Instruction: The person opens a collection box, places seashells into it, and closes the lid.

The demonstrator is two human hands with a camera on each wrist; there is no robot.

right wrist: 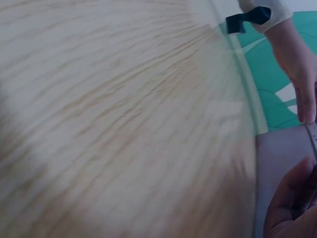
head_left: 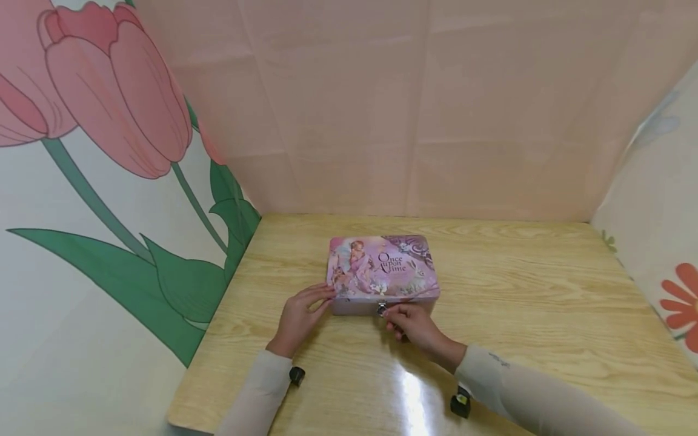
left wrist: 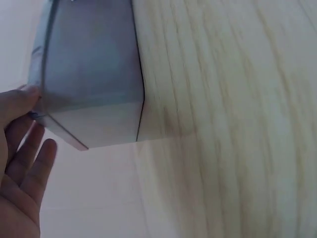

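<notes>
A pink metal box (head_left: 384,266) with a fairy picture and "Once upon Time" on its lid lies flat on the wooden table, lid down on the body. On its front face is a small silver latch (head_left: 382,307). The right hand (head_left: 412,327) pinches this latch between thumb and forefinger, the other fingers curled below. At the box's front left corner, the left hand (head_left: 302,309) rests its fairly straight fingers against the lid edge. In the left wrist view the left thumb (left wrist: 22,99) touches the lid's rim, with the other fingers spread apart. The right wrist view hides the latch.
The wood-grain table (head_left: 518,290) extends around the box. A pink sheet (head_left: 382,109) hangs behind it; a tulip-printed sheet (head_left: 109,212) stands at the left and a flower-printed one (head_left: 665,242) at the right. Each wrist wears a small black camera (head_left: 297,376).
</notes>
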